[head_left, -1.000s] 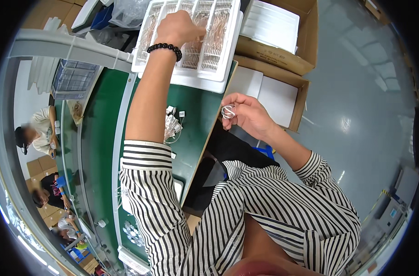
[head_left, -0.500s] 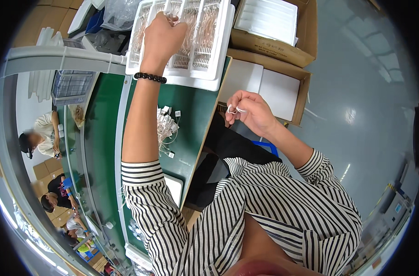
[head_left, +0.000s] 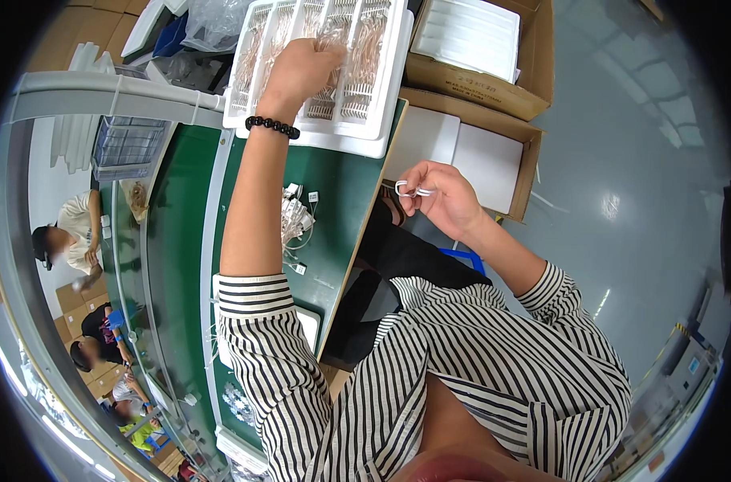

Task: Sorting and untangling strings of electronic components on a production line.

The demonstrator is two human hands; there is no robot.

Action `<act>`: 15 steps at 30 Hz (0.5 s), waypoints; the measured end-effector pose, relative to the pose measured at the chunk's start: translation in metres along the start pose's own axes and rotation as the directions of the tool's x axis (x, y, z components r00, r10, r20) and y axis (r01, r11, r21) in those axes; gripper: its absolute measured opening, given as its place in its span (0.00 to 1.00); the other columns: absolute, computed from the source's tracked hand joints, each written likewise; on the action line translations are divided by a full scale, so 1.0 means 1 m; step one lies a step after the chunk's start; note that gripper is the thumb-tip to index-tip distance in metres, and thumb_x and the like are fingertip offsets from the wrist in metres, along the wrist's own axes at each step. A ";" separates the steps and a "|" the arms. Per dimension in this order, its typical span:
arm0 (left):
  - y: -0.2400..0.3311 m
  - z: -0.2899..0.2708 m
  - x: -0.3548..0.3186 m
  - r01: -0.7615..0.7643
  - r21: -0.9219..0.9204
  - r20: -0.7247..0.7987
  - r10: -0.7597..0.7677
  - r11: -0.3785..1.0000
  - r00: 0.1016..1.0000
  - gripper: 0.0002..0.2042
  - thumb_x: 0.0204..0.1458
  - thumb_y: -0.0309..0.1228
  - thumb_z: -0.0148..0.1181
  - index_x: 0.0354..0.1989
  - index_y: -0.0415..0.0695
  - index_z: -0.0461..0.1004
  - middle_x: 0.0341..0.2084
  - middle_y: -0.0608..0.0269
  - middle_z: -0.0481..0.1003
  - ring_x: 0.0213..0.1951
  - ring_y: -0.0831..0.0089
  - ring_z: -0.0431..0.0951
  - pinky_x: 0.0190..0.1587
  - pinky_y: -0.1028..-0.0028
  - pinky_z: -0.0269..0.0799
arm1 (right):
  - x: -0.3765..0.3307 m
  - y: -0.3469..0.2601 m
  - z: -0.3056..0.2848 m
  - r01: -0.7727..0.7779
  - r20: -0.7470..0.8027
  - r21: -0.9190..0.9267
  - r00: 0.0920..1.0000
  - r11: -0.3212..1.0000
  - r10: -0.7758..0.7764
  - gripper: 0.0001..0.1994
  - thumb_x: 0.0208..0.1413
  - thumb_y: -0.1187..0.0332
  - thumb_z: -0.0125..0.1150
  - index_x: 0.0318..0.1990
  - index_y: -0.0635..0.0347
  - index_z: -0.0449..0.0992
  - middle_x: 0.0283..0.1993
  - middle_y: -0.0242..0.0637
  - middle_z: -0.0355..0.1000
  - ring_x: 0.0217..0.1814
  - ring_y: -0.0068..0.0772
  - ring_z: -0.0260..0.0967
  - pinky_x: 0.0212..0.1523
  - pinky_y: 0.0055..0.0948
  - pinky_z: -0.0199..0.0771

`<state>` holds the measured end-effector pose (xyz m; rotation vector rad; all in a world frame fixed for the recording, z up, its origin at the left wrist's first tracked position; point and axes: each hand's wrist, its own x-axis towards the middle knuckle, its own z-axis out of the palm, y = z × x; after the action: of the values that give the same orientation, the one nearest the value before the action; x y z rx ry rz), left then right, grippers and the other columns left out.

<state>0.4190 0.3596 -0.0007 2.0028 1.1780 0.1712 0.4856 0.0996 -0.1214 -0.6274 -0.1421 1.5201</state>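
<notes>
My left hand [head_left: 303, 74], with a black bead bracelet [head_left: 272, 127] on its wrist, reaches over a white compartment tray [head_left: 373, 128] at the top. Rows of thin copper-coloured wire pieces [head_left: 361, 60] with pale ends fill the tray. The left fingers are drawn together over a middle compartment; their tips are blurred, and what they pinch cannot be made out. Away to the right of the bench edge, my right hand [head_left: 445, 197] is closed on a looped white cable [head_left: 403, 189]. A bundle of white cables with small square connectors [head_left: 295, 215] lies on the green bench beside my left forearm.
The green bench top [head_left: 333, 201] ends at a wooden edge by my lap. Right of it stand two cardboard boxes, one holding white trays [head_left: 466, 36], the other white sheets [head_left: 486, 165]. A grey rail [head_left: 213, 201] runs along the left; several people work beyond it.
My left hand has moved right and slightly nearer over the tray, into a middle compartment. The right hand stays nearly in place, with its white cable loop showing more.
</notes>
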 end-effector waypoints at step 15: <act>-0.018 0.001 -0.010 0.004 -0.309 -0.179 -0.063 0.951 0.982 0.17 0.61 0.43 0.58 0.31 0.39 0.77 0.24 0.67 0.75 0.25 0.80 0.66 0.30 0.80 0.63 | 0.005 0.001 -0.005 0.004 0.006 0.077 1.000 0.997 -0.005 0.10 0.56 0.71 0.46 0.33 0.65 0.75 0.38 0.46 0.74 0.32 0.37 0.69 0.36 0.32 0.68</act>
<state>0.4019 0.3560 -0.0111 1.7187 1.2181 0.5051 0.4869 0.1025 -0.1272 -0.5608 -0.0895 1.5160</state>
